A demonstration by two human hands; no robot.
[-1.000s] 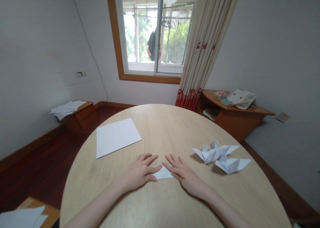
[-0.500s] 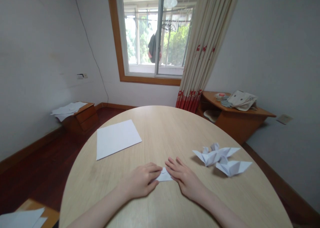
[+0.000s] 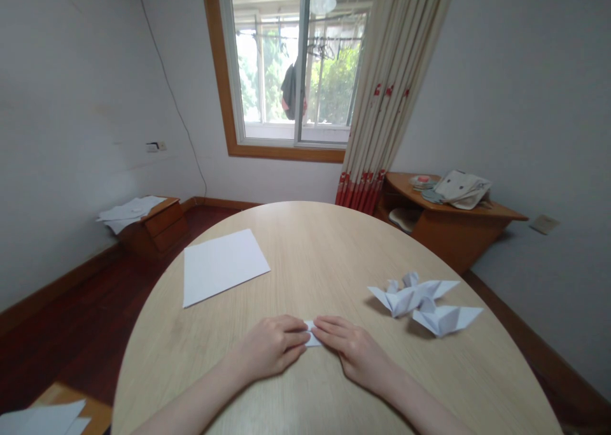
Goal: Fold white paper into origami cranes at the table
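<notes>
From the head view we look down at a round pale wood-grain bench (image 3: pixel 305 263), with both forearms reaching in from the near edge. Our left hand (image 3: pixel 272 348) and right hand (image 3: pixel 356 348) lie palms down and close on a small piece of folded paper (image 3: pixel 311 337), gripping it from either side. The fingertips of the two hands nearly meet over it, and only a sliver of white shows between them. It seems to be a narrow folded strip, though our fingers hide too much of it to be sure.

Beyond the left hand lies a flat white sheet (image 3: pixel 222 266), well apart from the hands. To the right, two white origami models (image 3: pixel 410 298) sit touching each other. Neither they nor the sheet carry any writing we can read.

Past the bench, a cloth bag (image 3: pixel 462 189) with a faint print too small to make out rests on a wooden corner table (image 3: pixel 458 244), beside a small round dish (image 3: pixel 422 182). Loose papers (image 3: pixel 128 209) lie on a low wooden cabinet (image 3: pixel 155 225) at the left wall, and more paper (image 3: pixel 42 419) sits at the lower left corner. A red-patterned curtain (image 3: pixel 382 91) hangs beside the window (image 3: pixel 267 66).
</notes>
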